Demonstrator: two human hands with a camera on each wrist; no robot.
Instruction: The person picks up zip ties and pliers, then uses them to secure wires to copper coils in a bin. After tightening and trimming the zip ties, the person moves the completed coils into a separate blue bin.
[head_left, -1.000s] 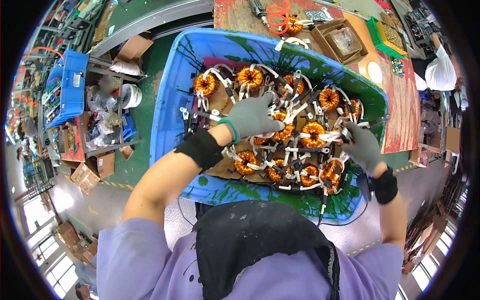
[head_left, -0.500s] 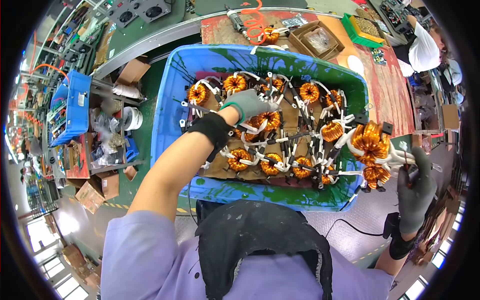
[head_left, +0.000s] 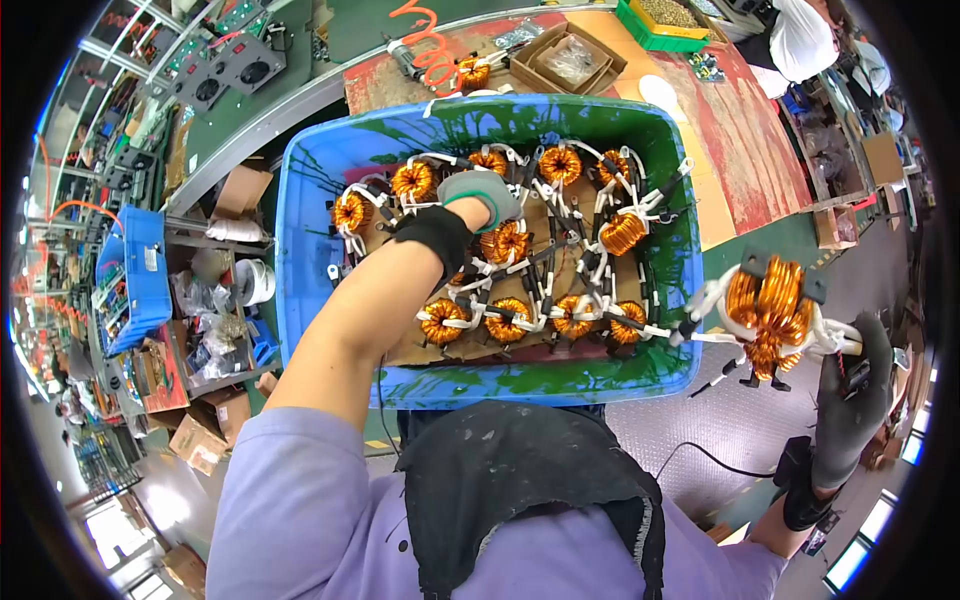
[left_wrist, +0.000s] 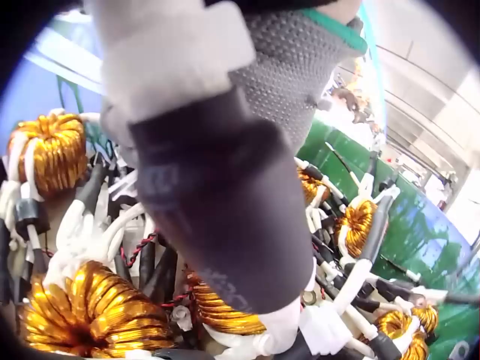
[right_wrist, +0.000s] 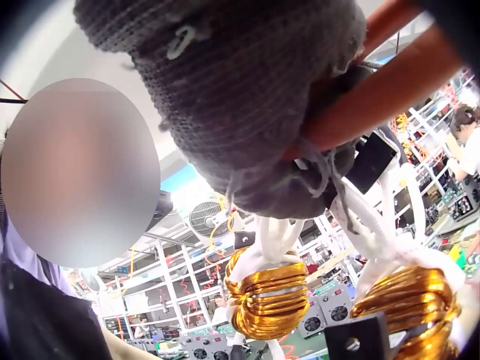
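My right hand (head_left: 855, 385), in a dark grey glove, grips the white leads of a pair of copper-wound coils (head_left: 772, 305) beyond the right end of the blue tub (head_left: 400, 385). In the right wrist view the coils (right_wrist: 268, 296) hang below the glove. My left hand (head_left: 482, 192), in a lighter grey glove, is inside the tub over the wound coils there, its fingers hidden from the head camera. Close in front of that glove (left_wrist: 281, 82) in the left wrist view stands a black-sleeved white lead (left_wrist: 225, 195); I cannot tell whether the fingers hold it.
Several coils (head_left: 505, 318) with tangled leads lie on cardboard in the tub. Behind it, a red-topped bench (head_left: 760, 190) carries a cardboard box (head_left: 568, 58) and a green bin (head_left: 660, 28). Shelving with a blue crate (head_left: 135, 280) stands left. A black cable (head_left: 715, 460) hangs near my right wrist.
My right hand has lifted the pair of coils out of the tub's right end and carried them off to the right. My left hand stays in the tub, its fingers now out of sight.
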